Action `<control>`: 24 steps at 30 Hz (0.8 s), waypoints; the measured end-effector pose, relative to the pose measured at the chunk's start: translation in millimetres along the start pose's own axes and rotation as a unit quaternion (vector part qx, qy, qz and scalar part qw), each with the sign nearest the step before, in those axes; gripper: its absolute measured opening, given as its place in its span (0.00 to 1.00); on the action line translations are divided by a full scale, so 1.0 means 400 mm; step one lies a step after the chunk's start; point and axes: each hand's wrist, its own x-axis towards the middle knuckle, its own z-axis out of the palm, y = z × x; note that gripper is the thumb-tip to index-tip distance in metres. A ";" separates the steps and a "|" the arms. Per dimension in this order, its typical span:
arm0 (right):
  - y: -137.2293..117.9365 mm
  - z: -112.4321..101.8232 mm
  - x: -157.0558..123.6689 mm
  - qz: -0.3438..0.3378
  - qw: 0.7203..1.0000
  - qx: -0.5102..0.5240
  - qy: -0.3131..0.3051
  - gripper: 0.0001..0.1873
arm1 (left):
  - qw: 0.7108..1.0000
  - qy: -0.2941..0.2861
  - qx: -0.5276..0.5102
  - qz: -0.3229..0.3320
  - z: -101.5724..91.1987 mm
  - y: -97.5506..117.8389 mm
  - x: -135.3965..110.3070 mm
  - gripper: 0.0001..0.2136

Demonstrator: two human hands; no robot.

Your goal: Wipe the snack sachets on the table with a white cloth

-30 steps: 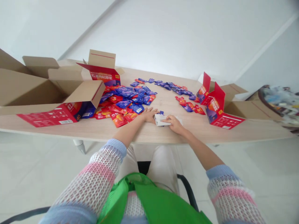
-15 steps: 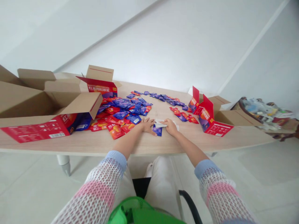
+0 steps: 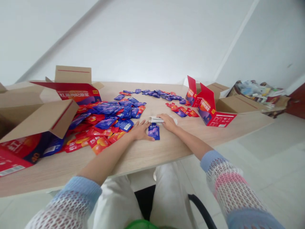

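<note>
- Blue sachet (image 3: 154, 131) has been slid clear of the white packet (image 3: 156, 119); now lies frame centre on table (image 3: 166, 149).
- Sachet pile (image 3: 107, 119) is spread centre-left.
- Left hand (image 3: 140, 130) laid flat, fingers released, touching sachet.
- Right hand (image 3: 168, 122) rested on packet; grip cannot be told.

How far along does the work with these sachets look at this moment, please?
Done, it seems: two small groups of sachets lie apart, toward the red cartons. In hand: left hand beside one blue sachet, right hand on a white packet. Left: the big mixed pile.
</note>
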 end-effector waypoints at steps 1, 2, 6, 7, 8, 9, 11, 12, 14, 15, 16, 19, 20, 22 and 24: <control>-0.003 0.001 -0.008 0.007 0.999 0.038 0.022 0.19 | 1.000 0.009 -0.001 0.004 0.000 0.000 -0.001 0.52; -0.007 0.004 -0.018 0.011 0.996 0.077 0.035 0.17 | 1.000 0.017 -0.003 0.008 -0.001 0.001 -0.003 0.51; -0.027 0.012 -0.055 -0.030 0.983 0.179 -0.036 0.14 | 0.999 0.035 -0.011 0.006 0.003 0.005 -0.009 0.45; -0.028 0.012 -0.059 -0.042 0.980 0.186 -0.051 0.14 | 0.999 0.035 -0.012 0.000 0.004 0.006 -0.009 0.44; -0.027 0.011 -0.058 -0.050 0.978 0.189 -0.067 0.14 | 0.999 0.035 -0.013 -0.006 0.005 0.007 -0.009 0.45; -0.023 0.010 -0.051 -0.054 0.977 0.189 -0.080 0.14 | 0.999 0.035 -0.013 -0.009 0.005 0.007 -0.008 0.45; -0.007 0.012 -0.025 -0.054 0.977 0.179 -0.105 0.15 | 0.999 0.033 -0.012 -0.005 0.003 0.010 -0.006 0.45; 0.004 0.014 -0.008 -0.050 0.978 0.168 -0.112 0.15 | 0.999 0.031 -0.011 -0.002 0.002 0.011 -0.006 0.46; 0.027 0.024 0.028 -0.041 0.983 0.137 -0.118 0.14 | 1.000 0.030 -0.006 0.005 -0.002 0.017 -0.005 0.46; 0.038 0.030 0.045 -0.035 0.985 0.122 -0.116 0.13 | 1.000 0.030 -0.003 0.005 -0.004 0.021 -0.005 0.47; 0.047 0.037 0.060 -0.027 0.987 0.109 -0.111 0.13 | 0.999 0.033 0.001 0.003 -0.006 0.025 -0.005 0.47; 0.063 0.059 0.087 -0.005 0.994 0.083 -0.077 0.12 | 0.999 0.046 0.009 -0.013 -0.007 0.036 -0.007 0.48; 0.066 0.064 0.089 -0.001 0.995 0.083 -0.063 0.12 | 0.999 0.050 0.010 -0.018 -0.006 0.038 -0.008 0.48; 0.067 0.068 0.087 0.003 0.994 0.108 -0.028 0.11 | 0.998 0.055 0.012 -0.023 -0.001 0.037 -0.009 0.50; 0.063 0.060 0.076 0.023 0.986 0.162 0.021 0.11 | 0.998 0.056 0.010 -0.027 0.005 0.029 -0.009 0.51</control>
